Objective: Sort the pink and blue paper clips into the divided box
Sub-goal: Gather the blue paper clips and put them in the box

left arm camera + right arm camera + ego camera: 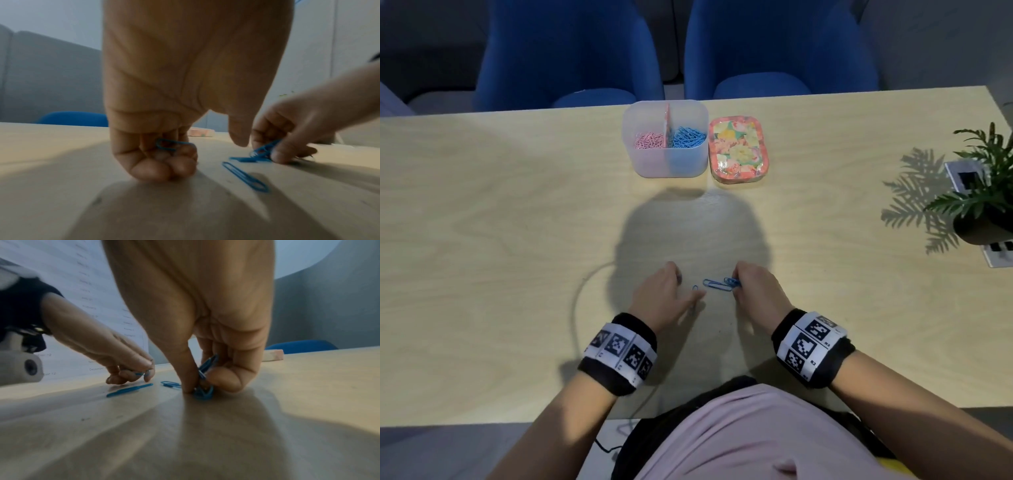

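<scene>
The table (517, 212) is pale wood, with two blue chairs (571, 51) behind its far edge. A potted plant (986, 192) stands at the table's right edge. The box (666, 161), translucent and split by an upright divider, sits at the far middle of the table; pink clips (649, 140) fill its left compartment and blue clips (688, 137) its right. A floral tin (738, 147) lies just beside the box, on its right.

Well nearer than the box, both hands work side by side on the table. The left hand (662, 294) has its fingers curled under, fingertips (162, 170) down on the wood, and they hold one blue clip (172, 145) against the palm side; the thumb points down, apart from the fingers. The right hand (755, 291), just right of the left, pinches a small bunch of blue clips (204, 381) between thumb and forefinger, tightly closed, with the bunch touching the table. How many clips are in the bunch cannot be told.

Between the hands, a loose clip (717, 285) lies flat on the table with one end close to the right hand's bunch. A smaller clip (695, 288) lies just beside the left hand's thumb
</scene>
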A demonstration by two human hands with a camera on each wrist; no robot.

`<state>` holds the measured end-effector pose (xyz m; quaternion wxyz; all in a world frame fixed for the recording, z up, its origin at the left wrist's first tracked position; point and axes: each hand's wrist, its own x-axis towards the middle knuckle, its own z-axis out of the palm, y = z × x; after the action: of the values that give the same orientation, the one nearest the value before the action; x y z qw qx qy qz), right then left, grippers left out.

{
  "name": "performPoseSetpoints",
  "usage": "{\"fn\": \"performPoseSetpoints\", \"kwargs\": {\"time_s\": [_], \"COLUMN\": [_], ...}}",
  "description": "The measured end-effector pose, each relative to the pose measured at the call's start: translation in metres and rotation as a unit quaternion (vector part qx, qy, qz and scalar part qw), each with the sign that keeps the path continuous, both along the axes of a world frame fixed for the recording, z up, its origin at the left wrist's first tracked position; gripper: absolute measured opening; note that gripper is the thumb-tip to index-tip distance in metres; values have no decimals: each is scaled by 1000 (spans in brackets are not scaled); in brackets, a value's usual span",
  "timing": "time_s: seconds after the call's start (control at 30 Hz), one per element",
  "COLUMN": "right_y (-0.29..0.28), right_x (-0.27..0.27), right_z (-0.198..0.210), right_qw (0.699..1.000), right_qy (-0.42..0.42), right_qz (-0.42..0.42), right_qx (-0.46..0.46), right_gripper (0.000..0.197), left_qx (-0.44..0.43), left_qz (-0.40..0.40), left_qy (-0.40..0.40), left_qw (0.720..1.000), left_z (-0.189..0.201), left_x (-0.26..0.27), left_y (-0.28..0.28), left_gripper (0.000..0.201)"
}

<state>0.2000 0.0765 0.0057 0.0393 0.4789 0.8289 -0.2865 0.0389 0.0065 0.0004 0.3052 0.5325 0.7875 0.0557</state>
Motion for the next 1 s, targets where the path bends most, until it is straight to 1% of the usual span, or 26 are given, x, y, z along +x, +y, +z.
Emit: {"fn": "performPoseSetpoints", "kwargs": {"time_s": [0.03,0.1,0.2,0.3,0.37,0.43,0.5,0.53,0.6,0.63,0.67,0.7,0.73,0.77,0.8,0.83,0.87,0.9,0.93,0.97,1.0], "right_y": [-1,-1,3,2,0,-1,4,8,17,20,23,24,26,28,30,31,32,32,31,29,26], "right_x": [1,3,7,10,13,15,20,25,33,38,43,47,52,55,58,60,62,62,61,59,55], "right_z": [0,-1,-1,-4,-5,-4,-3,-6,-9,-9,-9,-7,-4,-2,1,3,2,1,-1,-3,-4], "right_qw": [1000,1000,999,1000,1000,1000,1000,998,989,977,950,901,837,774,730,704,701,723,778,850,921], "right_qy": [-7,-22,-28,-20,-18,-22,-5,18,87,140,208,285,348,391,409,414,409,397,368,317,240], "right_qz": [-1,-9,-16,7,17,11,-24,-46,-88,-118,-165,-227,-286,-328,-349,-356,-356,-348,-322,-269,-195], "right_qx": [4,5,0,5,18,15,-19,-41,-79,-110,-163,-236,-311,-376,-422,-454,-463,-446,-395,-322,-236], "right_gripper": [9,10,10,12,10,8,7,8,14,15,16,19,22,24,23,20,23,30,36,38,38], "left_qx": [-5,15,36,23,24,58,85,88,61,44,35,32,31,33,38,45,49,53,54,56,56], "left_qz": [-19,-51,-73,-107,-140,-137,-92,-70,-36,-25,-21,-25,-34,-53,-81,-116,-150,-176,-192,-202,-209], "left_qy": [28,59,57,43,29,-23,-88,-119,-201,-238,-258,-259,-251,-229,-193,-146,-97,-55,-24,-2,12], "left_qw": [999,997,995,993,989,989,988,986,977,970,965,965,967,971,977,981,983,981,980,978,976], "left_z": [-3,-7,-8,-9,-7,0,8,10,14,15,15,14,12,11,9,6,2,0,-1,-2,-3], "left_x": [6,15,18,14,12,10,8,6,4,4,4,5,6,7,8,10,11,12,13,14,15], "left_y": [-3,-7,-8,-3,2,5,10,14,21,24,27,29,31,31,31,31,32,33,34,35,36], "left_gripper": [43,37,23,18,13,6,3,10,24,27,28,26,24,24,25,26,26,25,23,21,21]}}
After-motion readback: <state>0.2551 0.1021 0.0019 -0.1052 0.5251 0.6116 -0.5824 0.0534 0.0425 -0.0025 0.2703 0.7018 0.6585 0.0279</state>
